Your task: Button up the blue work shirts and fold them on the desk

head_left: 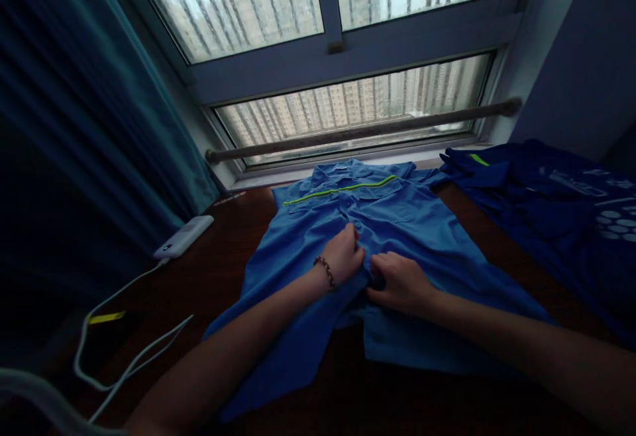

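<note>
A light blue shirt (427,224) with a yellow-green stripe across its chest lies spread on a dark wooden table, collar toward the window. Its front is fastened at the top and parts toward the hem. My left hand (342,255), with a beaded bracelet at the wrist, is closed on the shirt's front edge near the middle. Just to the right and slightly lower, my right hand (400,283) pinches the other front edge. Any button between the fingers is hidden.
Dark blue clothing (536,211) with white print lies at the right. At the left are a white power bank (183,237) with a white cable (122,290) and a blue curtain (163,138). A rail (362,132) crosses the window behind the table (218,277).
</note>
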{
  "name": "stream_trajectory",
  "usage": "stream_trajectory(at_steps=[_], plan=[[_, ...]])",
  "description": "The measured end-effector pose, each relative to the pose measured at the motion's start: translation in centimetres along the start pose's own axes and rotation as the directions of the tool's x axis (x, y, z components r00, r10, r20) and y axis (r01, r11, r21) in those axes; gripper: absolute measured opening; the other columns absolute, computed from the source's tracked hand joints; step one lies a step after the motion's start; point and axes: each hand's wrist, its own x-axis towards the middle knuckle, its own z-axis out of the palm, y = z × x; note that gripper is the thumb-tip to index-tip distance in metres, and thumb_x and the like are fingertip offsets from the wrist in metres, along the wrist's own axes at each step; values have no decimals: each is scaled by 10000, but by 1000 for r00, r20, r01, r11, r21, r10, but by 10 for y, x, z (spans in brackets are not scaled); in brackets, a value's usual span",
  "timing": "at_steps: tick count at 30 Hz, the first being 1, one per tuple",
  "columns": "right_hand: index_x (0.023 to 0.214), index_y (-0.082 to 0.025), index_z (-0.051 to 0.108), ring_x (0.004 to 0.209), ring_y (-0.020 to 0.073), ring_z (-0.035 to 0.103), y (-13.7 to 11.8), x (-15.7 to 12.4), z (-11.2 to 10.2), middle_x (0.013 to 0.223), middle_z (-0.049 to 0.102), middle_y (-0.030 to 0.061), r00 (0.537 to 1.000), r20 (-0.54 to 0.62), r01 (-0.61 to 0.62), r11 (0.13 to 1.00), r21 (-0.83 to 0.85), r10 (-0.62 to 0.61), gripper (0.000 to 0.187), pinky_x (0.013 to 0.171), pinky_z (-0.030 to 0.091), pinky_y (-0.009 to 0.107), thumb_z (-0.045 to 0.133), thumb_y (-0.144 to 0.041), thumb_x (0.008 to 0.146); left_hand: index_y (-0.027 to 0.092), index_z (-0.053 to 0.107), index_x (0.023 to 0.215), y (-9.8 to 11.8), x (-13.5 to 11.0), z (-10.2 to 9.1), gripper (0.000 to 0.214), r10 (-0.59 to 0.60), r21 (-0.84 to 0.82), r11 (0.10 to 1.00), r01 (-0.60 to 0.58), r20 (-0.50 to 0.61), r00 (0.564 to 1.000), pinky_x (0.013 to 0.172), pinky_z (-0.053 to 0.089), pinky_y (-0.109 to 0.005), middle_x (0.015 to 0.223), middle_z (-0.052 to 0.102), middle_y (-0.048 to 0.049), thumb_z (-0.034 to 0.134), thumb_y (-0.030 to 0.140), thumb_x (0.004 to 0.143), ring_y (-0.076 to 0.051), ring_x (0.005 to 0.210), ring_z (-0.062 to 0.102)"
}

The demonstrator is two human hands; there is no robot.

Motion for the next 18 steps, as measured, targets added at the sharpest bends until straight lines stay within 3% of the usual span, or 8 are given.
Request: stream_trajectory(at_steps=[3, 5, 8, 10, 12, 15, 16, 18], plan=[[660, -193, 460, 607, 132, 430, 7, 4, 2, 629, 509, -7, 1000, 19, 5, 995, 95, -7, 146, 533, 258, 244, 565, -291, 635, 185, 491, 767, 19, -37, -13, 127, 79, 186, 976, -111, 176, 981, 595, 377, -285, 780, 548, -63, 502, 308, 738, -199, 694, 530], [617, -188, 450, 556, 115, 403, 12, 8, 1, 570, 467, -24, 998, 38, -62, 966, 250, 55, 102, 517, 256, 236, 536, -243, 627, 181, 520, 783, 26, -56, -18, 162, 42, 301, 947, -115, 240, 970, 592, 379, -291, 829, 551, -85, 567, 303, 687, -222, 733, 532], [580, -185, 427, 506, 102, 391, 21, 15, -3, 523, 419, -39, 971, 130, -239, 746, 621, 203, 106, 485, 278, 223, 502, -243, 627, 172, 544, 741, 24, -62, -27, 101, -36, 342, 938, -54, 253, 967, 583, 373, -281, 765, 555, -80, 579, 163, 647, -208, 696, 529], [585, -186, 428, 485, 102, 403, 28, 19, -6, 516, 422, -42, 936, 204, -325, 491, 808, 286, 120, 464, 294, 219, 506, -269, 622, 173, 539, 682, 16, -53, -38, 30, -42, 184, 983, -7, 259, 965, 566, 368, -261, 639, 534, -39, 537, 143, 678, -161, 600, 504], [590, -187, 441, 462, 100, 410, 36, 23, -10, 508, 434, -45, 901, 247, -356, 285, 890, 356, 119, 453, 305, 221, 522, -273, 607, 175, 535, 674, 4, -39, -51, 56, -48, -129, 988, 91, 305, 951, 538, 368, -233, 564, 504, -2, 523, 211, 715, -123, 529, 468], [578, -186, 466, 456, 103, 428, 44, 25, -12, 505, 462, -43, 868, 260, -347, 144, 927, 423, 115, 458, 322, 228, 553, -261, 586, 165, 537, 739, -17, -17, -65, 168, -80, -533, 774, 342, 453, 888, 508, 375, -206, 582, 522, 18, 559, 327, 705, -94, 504, 460], [578, -184, 478, 457, 105, 435, 45, 24, -12, 509, 474, -40, 866, 266, -346, 124, 930, 424, 114, 459, 326, 229, 560, -263, 585, 157, 535, 737, -23, -12, -65, 198, -75, -582, 707, 402, 504, 861, 508, 375, -203, 591, 527, 20, 584, 342, 687, -88, 506, 458], [580, -174, 506, 453, 100, 434, 45, 23, -13, 511, 484, -38, 874, 281, -343, 94, 935, 397, 116, 452, 321, 226, 567, -271, 597, 136, 538, 691, -31, -6, -60, 244, -2, -582, 681, 444, 605, 796, 516, 369, -200, 591, 521, 19, 603, 371, 675, -76, 512, 441]])
